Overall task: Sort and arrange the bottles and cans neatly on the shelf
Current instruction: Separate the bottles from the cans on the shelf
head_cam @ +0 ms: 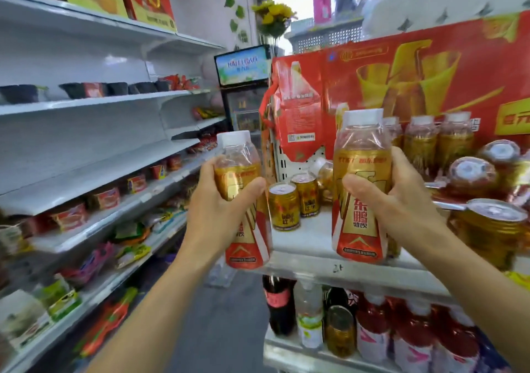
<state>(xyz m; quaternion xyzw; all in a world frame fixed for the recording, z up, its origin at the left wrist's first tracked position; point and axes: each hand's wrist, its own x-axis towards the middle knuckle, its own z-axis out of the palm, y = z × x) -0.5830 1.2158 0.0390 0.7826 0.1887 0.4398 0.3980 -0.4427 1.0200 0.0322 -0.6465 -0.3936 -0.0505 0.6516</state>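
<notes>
I have a bottle in each hand, held over the shelf [315, 238] edge: left hand [220, 209] at 9 o'clock, right hand [401, 197] at 3, fingers wrapped mid-label. They look full, so heavy, with slick film; gripping the waist seems safest.

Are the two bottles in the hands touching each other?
Apart. The head view shows the left bottle and right bottle with two gold cans visible between them.
</notes>
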